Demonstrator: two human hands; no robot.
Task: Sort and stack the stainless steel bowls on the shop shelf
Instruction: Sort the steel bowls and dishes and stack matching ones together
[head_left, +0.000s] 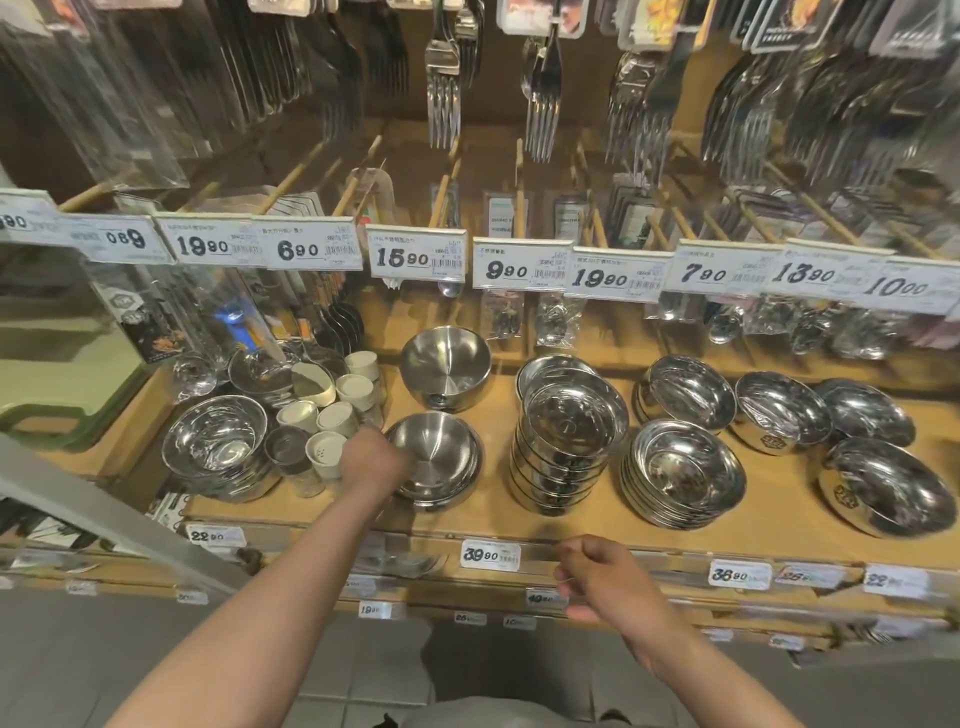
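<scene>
Steel bowls stand along the wooden shelf. My left hand grips the left rim of a matte bowl stack at the front middle. Behind it a single matte bowl sits tilted. To the right rises a tall stack of shiny bowls, then a lower stack and several single shiny bowls, the nearest at the far right. Another shiny stack stands at the left. My right hand hovers loosely curled in front of the shelf edge, holding nothing.
Small white-lidded shakers crowd between the left bowl stack and my left hand. Price tags hang on a rail above, with packed forks and spoons on wooden pegs behind. A grey metal post slants across the lower left.
</scene>
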